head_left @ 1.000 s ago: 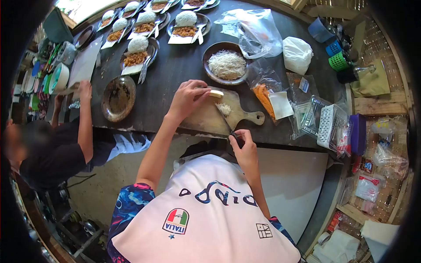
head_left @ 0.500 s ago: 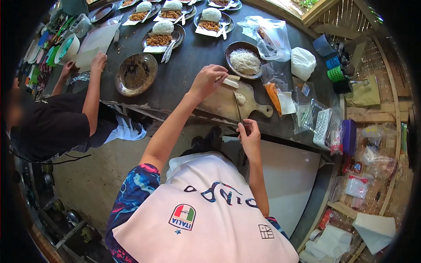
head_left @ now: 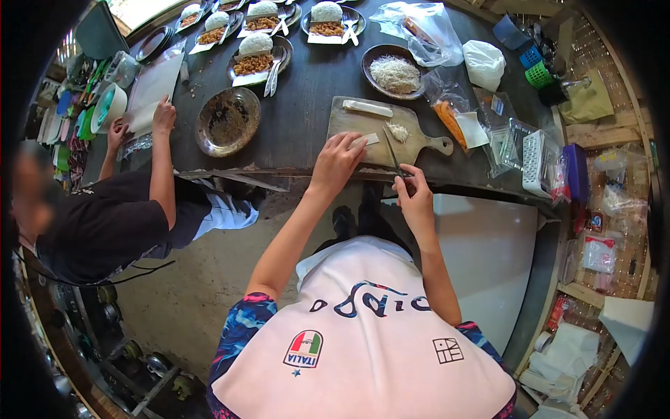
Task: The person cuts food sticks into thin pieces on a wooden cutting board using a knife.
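Note:
A wooden cutting board [head_left: 420, 142] lies near the table's front edge. My left hand [head_left: 338, 160] is at its lower left, fingers closed on a short pale piece [head_left: 367, 140]. A longer pale piece [head_left: 368, 107] rests along the board's upper side. My right hand [head_left: 416, 192] grips the handle of a knife [head_left: 391, 151], whose blade points up and left over the board. Beside the blade sits a small heap of pale shreds [head_left: 398, 131]. A brown bowl [head_left: 366, 68] behind the board holds more shreds [head_left: 395, 74].
Plates with rice and brown food [head_left: 255, 54] stand toward the back, with a bare brown plate [head_left: 228, 122] at left. Plastic bags [head_left: 484, 65], an orange item in a bag [head_left: 449, 123] and a white basket [head_left: 536, 163] are at right. A co-worker [head_left: 115, 216] reaches onto the table at left.
My left hand has moved from the board's upper left toward its front edge with a short pale piece. The longer piece now lies free at the top. The co-worker's hands have shifted slightly.

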The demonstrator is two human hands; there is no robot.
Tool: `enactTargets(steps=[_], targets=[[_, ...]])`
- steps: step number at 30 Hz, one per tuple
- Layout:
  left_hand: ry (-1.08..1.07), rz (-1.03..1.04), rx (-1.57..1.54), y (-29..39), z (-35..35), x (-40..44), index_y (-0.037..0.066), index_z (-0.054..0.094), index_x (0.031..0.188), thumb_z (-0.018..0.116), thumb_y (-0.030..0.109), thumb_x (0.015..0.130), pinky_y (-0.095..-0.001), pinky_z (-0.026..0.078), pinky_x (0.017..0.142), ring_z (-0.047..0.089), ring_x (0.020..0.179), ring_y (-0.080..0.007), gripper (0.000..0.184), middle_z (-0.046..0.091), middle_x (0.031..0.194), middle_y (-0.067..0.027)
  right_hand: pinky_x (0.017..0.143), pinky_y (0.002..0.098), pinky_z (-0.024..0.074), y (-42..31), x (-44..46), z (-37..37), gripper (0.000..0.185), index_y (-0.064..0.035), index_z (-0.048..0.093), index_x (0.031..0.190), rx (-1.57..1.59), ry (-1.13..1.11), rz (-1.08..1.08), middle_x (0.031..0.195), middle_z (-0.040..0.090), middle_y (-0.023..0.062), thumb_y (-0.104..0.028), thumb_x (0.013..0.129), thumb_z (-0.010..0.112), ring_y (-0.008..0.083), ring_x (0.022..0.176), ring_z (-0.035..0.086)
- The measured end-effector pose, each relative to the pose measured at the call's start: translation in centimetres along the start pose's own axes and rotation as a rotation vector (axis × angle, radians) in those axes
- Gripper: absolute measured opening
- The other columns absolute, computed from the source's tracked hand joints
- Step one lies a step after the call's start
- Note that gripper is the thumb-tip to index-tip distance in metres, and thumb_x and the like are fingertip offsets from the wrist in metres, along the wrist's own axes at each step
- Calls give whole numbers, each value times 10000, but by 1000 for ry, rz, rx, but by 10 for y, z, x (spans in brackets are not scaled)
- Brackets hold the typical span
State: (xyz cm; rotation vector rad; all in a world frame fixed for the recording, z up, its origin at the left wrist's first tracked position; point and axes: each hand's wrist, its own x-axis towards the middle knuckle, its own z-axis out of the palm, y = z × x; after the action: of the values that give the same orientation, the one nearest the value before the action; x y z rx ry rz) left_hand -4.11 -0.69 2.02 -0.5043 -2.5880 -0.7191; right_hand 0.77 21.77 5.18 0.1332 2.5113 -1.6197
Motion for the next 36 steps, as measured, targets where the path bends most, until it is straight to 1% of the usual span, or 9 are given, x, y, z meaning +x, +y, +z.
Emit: enactTargets(steps=[1,2,5,8,11,17,22,29,36], targets=[[-35,-3,-21,3,1,4,85,724,1253,696,132,965,-434,516,1044,638,1208,-271,293,684,1278,-66,613,304,540,-4,1,1,338,-114,629,1358,-22,-6,-19,903,754,112,-214,1037,671,149,590,671],[-63,19,31,3,5,8,87,719,1264,690,120,957,-428,517,1033,634,1202,-267,310,675,1279,-63,687,378,573,-9,2,0,361,-125,628,1395,-82,-47,38,1010,772,149,-222,1047,637,233,698,731],[-142,57,165,4,13,12,96,707,1292,676,85,927,-407,515,1006,623,1189,-256,367,653,1277,-55,781,449,579,11,9,10,406,-158,610,1460,-307,66,-302,1098,749,155,-207,1057,599,322,852,742],[-181,30,228,12,8,8,104,698,1312,668,58,893,-390,509,1000,613,1189,-250,423,639,1273,-55,847,490,571,3,3,13,468,-213,577,1520,-341,41,-264,1138,711,163,-192,1053,591,377,965,715],[-181,12,258,15,8,0,88,688,1324,654,42,882,-387,503,1007,605,1200,-252,445,629,1283,-61,821,483,576,-10,-9,14,501,-252,558,1544,-445,48,-201,1037,666,163,-186,1049,598,371,913,714],[-217,48,326,21,2,2,18,654,1349,641,44,891,-387,484,1041,589,1232,-258,459,607,1343,-74,734,478,591,0,-13,13,522,-282,546,1551,-472,-42,-249,936,586,125,-168,1044,599,345,787,712],[-189,77,402,23,9,-4,-14,601,1411,671,98,878,-369,450,1058,555,1247,-237,549,575,1401,-76,672,473,596,-1,-11,5,565,-292,521,1569,-631,-48,-312,922,599,114,-154,1030,618,336,711,700],[-174,11,416,34,15,-10,-25,580,1424,668,208,885,-403,409,1103,522,1280,-244,594,546,1428,-85,584,443,615,2,-8,2,588,-312,500,1582,-770,-59,-372,879,619,115,-191,1020,626,319,627,723],[-139,-54,396,39,23,-14,-24,573,1444,640,207,893,-417,393,1122,510,1302,-261,601,533,1455,-101,524,405,608,4,1,-2,641,-311,443,1619,-901,-46,-466,712,617,98,-190,1018,628,286,560,712]])
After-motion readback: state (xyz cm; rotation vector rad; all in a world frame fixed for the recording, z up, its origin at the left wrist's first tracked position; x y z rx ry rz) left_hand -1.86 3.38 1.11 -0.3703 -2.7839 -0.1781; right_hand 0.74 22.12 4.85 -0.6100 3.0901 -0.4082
